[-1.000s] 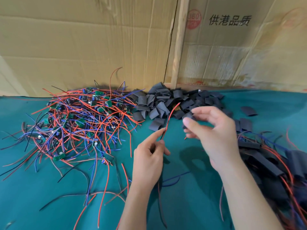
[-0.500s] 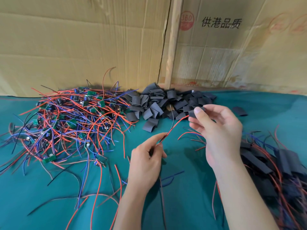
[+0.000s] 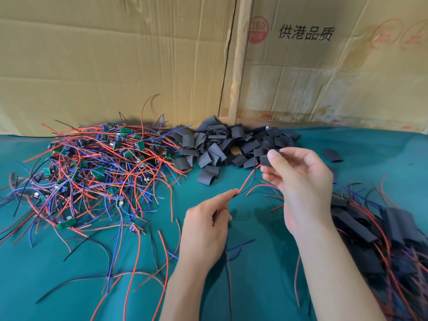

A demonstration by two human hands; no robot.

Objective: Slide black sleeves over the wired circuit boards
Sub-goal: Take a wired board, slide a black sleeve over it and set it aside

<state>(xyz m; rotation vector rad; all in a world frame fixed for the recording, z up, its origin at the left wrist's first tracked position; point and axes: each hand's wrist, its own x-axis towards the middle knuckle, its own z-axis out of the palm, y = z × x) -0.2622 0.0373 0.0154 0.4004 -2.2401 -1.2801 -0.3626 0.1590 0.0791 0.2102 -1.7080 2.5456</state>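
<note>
Right hand (image 3: 298, 181) grip hiding sleeve (image 3: 265, 160)

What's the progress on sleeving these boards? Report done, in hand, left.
Done: a heap of sleeved boards lies at the right. In hand: the right hand pinches a black sleeve while the left hand pinches the red and black wires leading to it. Left: a large tangle of bare wired boards, plus loose sleeves behind.

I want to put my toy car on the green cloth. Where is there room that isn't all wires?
The far right corner of the green cloth is bare, beyond the lone sleeve. A small bare patch lies between the left hand and right hand. Crowded: the wired boards on the left, the sleeve pile at the back, the sleeved boards on the right.
</note>
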